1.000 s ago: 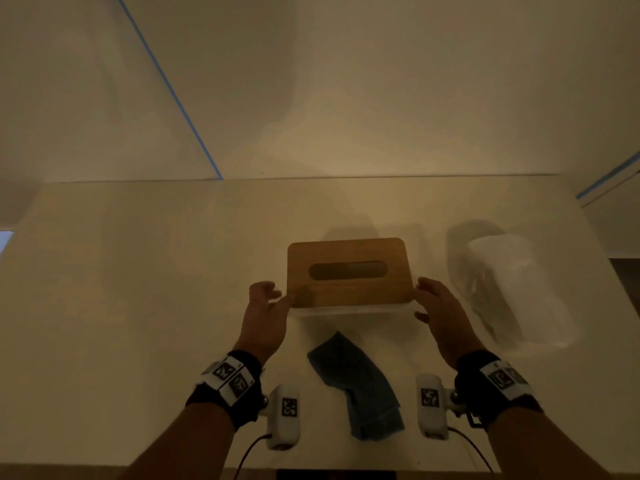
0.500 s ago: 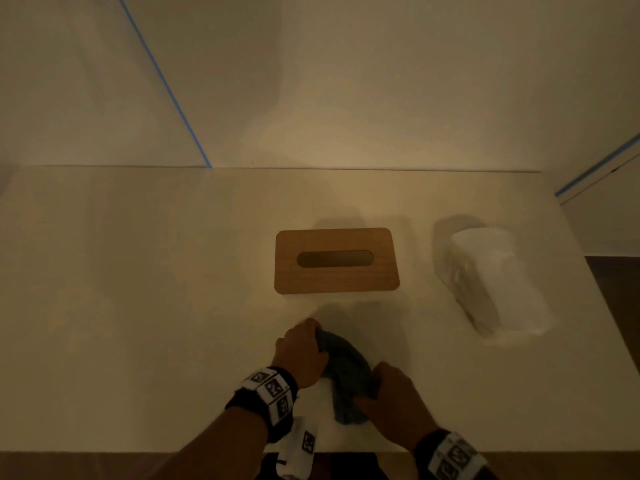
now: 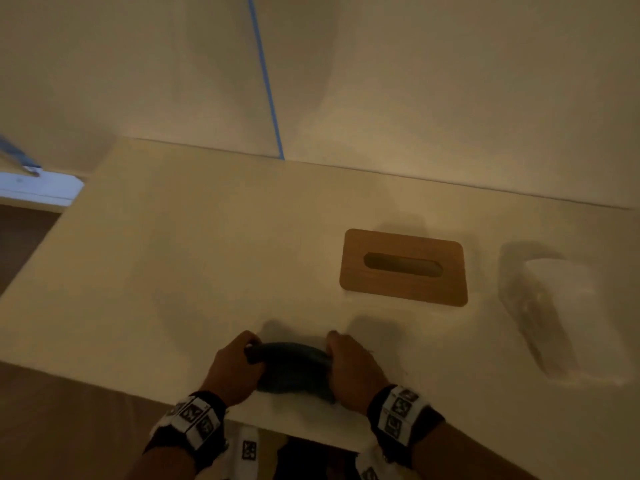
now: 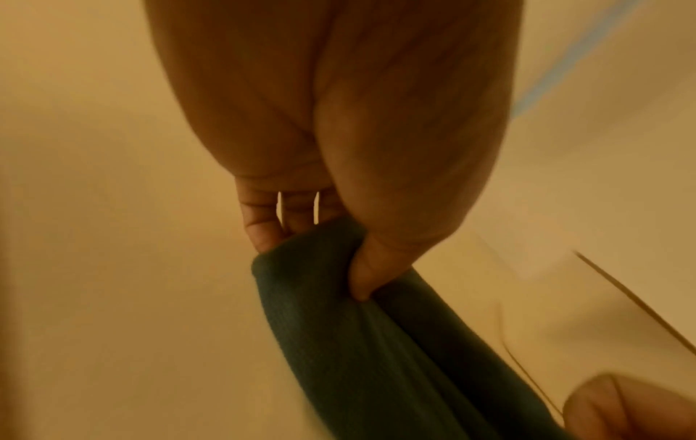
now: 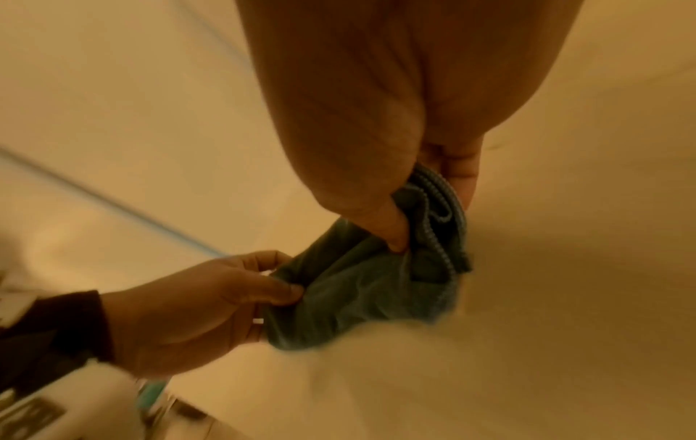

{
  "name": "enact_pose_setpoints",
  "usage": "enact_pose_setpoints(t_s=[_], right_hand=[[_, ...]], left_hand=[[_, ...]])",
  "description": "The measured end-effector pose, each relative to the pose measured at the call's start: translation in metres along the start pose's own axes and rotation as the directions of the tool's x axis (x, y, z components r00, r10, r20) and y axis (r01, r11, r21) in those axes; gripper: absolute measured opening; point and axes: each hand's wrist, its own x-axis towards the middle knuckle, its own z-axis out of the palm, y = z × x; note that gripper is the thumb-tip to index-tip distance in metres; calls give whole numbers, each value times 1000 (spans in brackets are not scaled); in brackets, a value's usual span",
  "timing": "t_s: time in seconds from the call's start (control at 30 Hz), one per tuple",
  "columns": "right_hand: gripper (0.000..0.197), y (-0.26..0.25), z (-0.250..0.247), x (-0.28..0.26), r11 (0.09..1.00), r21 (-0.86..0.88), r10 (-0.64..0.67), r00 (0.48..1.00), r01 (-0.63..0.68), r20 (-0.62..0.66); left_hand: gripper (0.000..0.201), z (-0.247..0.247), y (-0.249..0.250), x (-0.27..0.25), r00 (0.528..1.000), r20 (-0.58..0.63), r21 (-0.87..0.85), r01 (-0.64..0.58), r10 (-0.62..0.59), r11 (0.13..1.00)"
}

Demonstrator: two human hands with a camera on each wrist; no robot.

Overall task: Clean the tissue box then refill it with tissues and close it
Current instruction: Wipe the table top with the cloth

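Both hands hold a dark teal cloth (image 3: pixel 292 367) near the front edge of the pale counter (image 3: pixel 173 258). The left hand (image 3: pixel 232 370) has its grip closed on the left end of the cloth: in the left wrist view the thumb (image 4: pixel 371 268) presses the fabric against the curled fingers (image 4: pixel 263 232). The right hand (image 3: pixel 353 370) has its grip closed on the right end; in the right wrist view its thumb (image 5: pixel 393 229) pushes into the bunched cloth, and a lighter stitched hem of the cloth shows just beside it. Between the two hands the cloth is stretched into a low arch. I cannot tell if its lower part touches the counter.

The tissue box (image 3: pixel 403 267) stands farther back on the counter, to the right of the hands and well apart from them. Its wooden lid, with rounded corners and a long slot in the middle, is on the box. Nothing sticks out of the slot, and the inside looks dark.

To the right of the box, near but not touching it, lies a pack of tissues (image 3: pixel 550 306) in a clear plastic wrap.

Each wrist carries a dark band with black and white square markers (image 3: pixel 398 410). A strip of blue tape (image 3: pixel 266 81) runs down the wall behind the counter and ends at its back edge.
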Motion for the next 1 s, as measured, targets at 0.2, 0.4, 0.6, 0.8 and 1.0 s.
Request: enact_pose_setpoints(t_s=[0.2,0.4,0.6,0.8,1.0], right_hand=[[45,-78,-22,69,936,-285,-198,978,207,59],[22,-116,-39,136,866,-458,-210,977,202,33],[19,-114,-58,154,866,-476,-205,977,153,-60],[30,-117,-72,96,949,-236,-237,966,208,-99],[19,-43,-91,4,991,-8,-130,976,130,-175]], left_hand=[[6,-5,-44,-19,982,-49,-90,176,-181,980],[13,11,-29,-10,978,5,-213,203,-207,956],[29,-1,-5,5,987,-67,-22,147,-148,989],[33,-1,20,33,944,-134,173,-276,300,945],[60,36,39,65,947,81,515,-308,312,800]])
